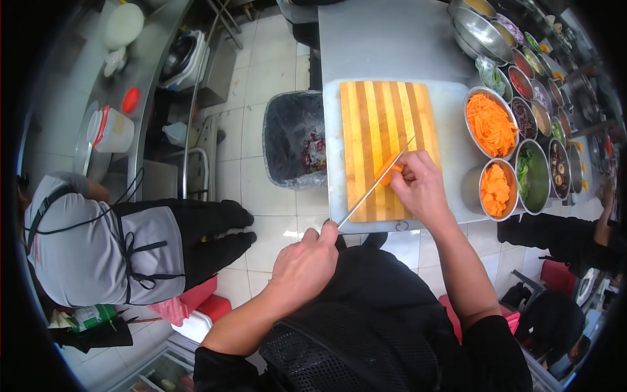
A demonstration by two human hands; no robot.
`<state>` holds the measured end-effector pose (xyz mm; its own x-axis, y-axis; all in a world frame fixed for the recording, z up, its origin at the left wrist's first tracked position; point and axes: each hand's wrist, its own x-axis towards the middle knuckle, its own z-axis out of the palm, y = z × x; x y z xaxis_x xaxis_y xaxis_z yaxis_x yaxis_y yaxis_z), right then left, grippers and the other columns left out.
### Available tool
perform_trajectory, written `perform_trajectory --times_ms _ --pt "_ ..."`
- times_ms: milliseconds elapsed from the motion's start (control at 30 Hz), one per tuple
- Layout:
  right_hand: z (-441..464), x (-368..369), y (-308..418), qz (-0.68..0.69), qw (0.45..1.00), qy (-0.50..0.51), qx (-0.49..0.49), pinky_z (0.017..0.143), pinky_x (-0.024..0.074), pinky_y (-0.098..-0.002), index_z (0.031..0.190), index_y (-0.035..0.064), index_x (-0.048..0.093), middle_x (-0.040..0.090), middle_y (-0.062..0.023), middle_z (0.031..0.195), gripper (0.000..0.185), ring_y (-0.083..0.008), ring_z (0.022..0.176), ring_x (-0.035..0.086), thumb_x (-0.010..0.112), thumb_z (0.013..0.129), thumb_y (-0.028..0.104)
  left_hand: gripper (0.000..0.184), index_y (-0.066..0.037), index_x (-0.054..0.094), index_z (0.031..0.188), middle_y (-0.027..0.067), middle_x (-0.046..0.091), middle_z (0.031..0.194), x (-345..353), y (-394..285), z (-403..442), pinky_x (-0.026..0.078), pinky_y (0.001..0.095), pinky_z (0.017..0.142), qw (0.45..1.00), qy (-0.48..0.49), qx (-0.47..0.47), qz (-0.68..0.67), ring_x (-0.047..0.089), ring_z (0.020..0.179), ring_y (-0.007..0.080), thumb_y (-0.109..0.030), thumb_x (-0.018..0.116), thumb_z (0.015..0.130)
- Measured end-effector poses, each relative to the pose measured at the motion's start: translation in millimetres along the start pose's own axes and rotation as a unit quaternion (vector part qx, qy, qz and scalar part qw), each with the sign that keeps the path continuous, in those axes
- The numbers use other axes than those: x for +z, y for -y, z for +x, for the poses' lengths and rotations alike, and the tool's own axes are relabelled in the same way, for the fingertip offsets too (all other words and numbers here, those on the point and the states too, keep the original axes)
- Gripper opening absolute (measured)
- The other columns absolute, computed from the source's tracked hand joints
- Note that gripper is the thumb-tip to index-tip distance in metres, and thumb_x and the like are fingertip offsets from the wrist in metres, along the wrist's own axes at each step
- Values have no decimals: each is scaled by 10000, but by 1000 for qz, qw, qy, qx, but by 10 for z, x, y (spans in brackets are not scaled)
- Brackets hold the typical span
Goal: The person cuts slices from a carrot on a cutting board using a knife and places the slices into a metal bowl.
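My left hand is closed round the handle of a knife, whose blade slants up and to the right over a striped wooden cutting board. Against the blade lies a piece of carrot. The fingers of my right hand are bent onto the carrot and hold it on the board, just right of the blade. Beneath the wooden board is a larger white board. To the right stand a metal bowl of shredded carrot and a metal container of carrot slices.
A lined trash bin stands left of the table. Metal containers of greens and mushrooms line the right side, with a colander farther back. One person in a grey apron is at the left; another person's arm shows at the right.
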<state>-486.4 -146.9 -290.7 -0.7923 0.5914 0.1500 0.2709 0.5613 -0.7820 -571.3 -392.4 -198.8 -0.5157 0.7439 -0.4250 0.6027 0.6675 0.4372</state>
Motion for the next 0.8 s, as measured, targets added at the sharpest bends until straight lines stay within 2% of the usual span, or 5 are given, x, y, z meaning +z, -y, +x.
perform_trajectory --times_ms 233,333,433,533,800 --pt "6 -11 0 12 1000 1 -9 698 611 -360 1038 6 703 639 -150 987 171 -269 758 715 714 867 1 118 28 520 1013 302 676 932 76 -26 261 538 574 754 1000 15 25 -10 670 824 505 -83 518 971" --pt "7 2 18 15 1000 -5 -8 698 609 -361 1038 0 701 639 -151 981 177 -268 756 714 718 862 0 114 40 512 998 307 677 882 177 -32 579 530 583 762 999 2 48 -9 666 833 518 -70 505 968" --pt "11 -12 41 6 1000 0 6 698 609 -359 1033 -4 700 639 -152 983 176 -268 758 715 721 858 0 113 45 509 980 305 675 845 155 -24 679 527 589 772 999 35 12 -16 665 829 524 -68 505 971" --pt "12 -16 26 6 1000 -2 16 704 612 -359 1021 -4 700 639 -154 990 166 -271 771 722 724 857 3 117 41 514 974 308 678 867 28 -42 487 529 592 770 999 -3 34 -15 666 820 520 -75 506 978" --pt "28 -13 50 10 999 0 31 734 629 -358 992 -4 703 643 -148 1005 146 -279 792 734 735 851 12 154 31 523 1043 288 685 898 -31 0 113 562 584 760 1000 28 13 5 694 800 513 -107 518 977"
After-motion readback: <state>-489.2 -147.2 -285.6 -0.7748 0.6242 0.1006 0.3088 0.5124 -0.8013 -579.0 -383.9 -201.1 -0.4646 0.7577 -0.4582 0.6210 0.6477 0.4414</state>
